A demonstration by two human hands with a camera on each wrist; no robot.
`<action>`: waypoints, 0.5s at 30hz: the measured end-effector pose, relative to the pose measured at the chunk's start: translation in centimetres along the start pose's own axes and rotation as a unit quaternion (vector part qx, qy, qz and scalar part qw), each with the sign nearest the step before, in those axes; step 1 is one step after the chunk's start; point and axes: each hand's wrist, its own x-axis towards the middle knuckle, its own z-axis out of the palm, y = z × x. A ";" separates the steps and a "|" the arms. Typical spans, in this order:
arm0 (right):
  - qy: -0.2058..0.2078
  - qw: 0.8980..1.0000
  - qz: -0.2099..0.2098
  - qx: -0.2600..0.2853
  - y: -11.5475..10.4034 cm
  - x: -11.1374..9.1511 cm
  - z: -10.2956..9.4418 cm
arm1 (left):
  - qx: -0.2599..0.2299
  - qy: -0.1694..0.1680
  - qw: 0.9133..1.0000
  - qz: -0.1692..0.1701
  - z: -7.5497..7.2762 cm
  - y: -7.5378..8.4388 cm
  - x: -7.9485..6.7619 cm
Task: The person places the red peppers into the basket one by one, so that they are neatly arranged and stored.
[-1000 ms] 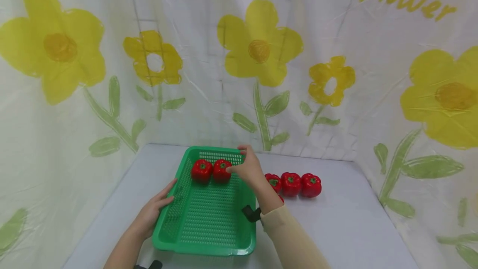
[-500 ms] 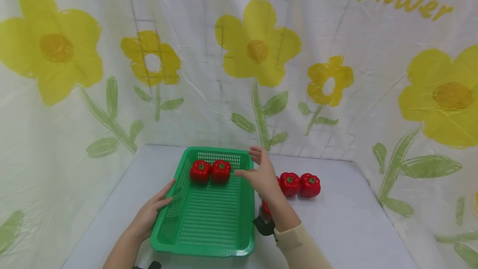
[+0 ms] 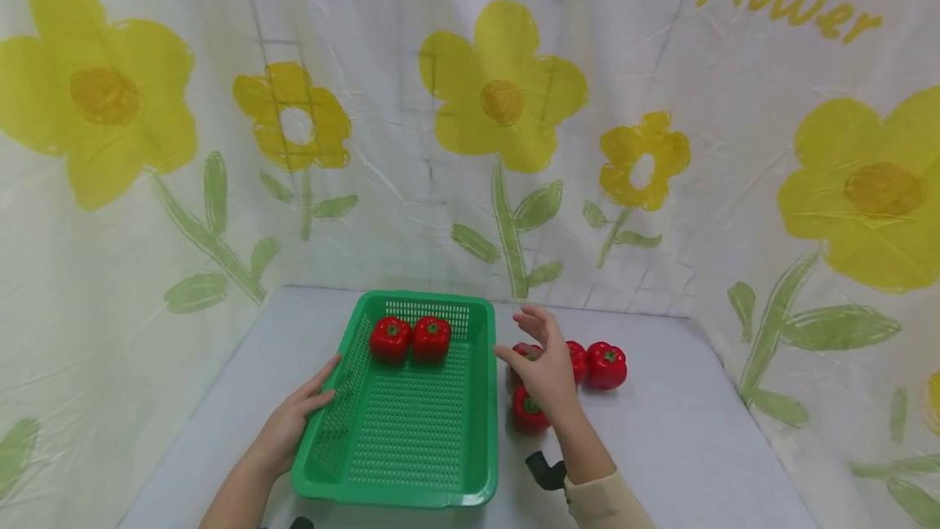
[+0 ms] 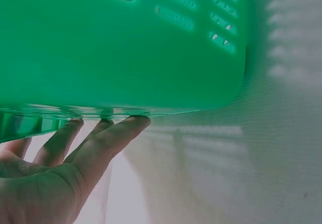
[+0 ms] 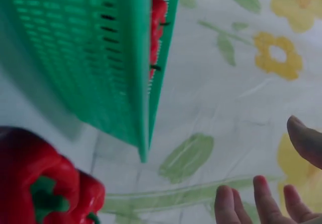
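Observation:
A green plastic basket [image 3: 407,431] stands on the table, with two red bell peppers, one [image 3: 390,341] beside another [image 3: 432,340], at its far end. My left hand [image 3: 286,427] rests against its left side; in the left wrist view, straight fingertips touch the basket wall [image 4: 126,63]. To the right of the basket, my right hand [image 3: 549,374] hovers over more red peppers, fingers spread and holding nothing. It partly covers several of them, including the near pepper [image 3: 529,413]. In the right wrist view, the hand [image 5: 274,204] is apart from the peppers [image 5: 37,178].
The rightmost pepper [image 3: 606,366] sits in a row beyond my right hand. A white table [image 3: 683,431] extends around the basket. Behind it hangs a white curtain [image 3: 396,211] painted with yellow flowers.
My right hand has withdrawn from the pepper inside the basket and moved right, past the rim, to above the peppers outside. My left hand has stayed at the basket's side.

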 end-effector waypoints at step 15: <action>-0.009 0.997 0.033 -0.075 4.2 -2.9 -4.6 | 0.009 -0.008 1.000 0.004 0.0 0.2 0.0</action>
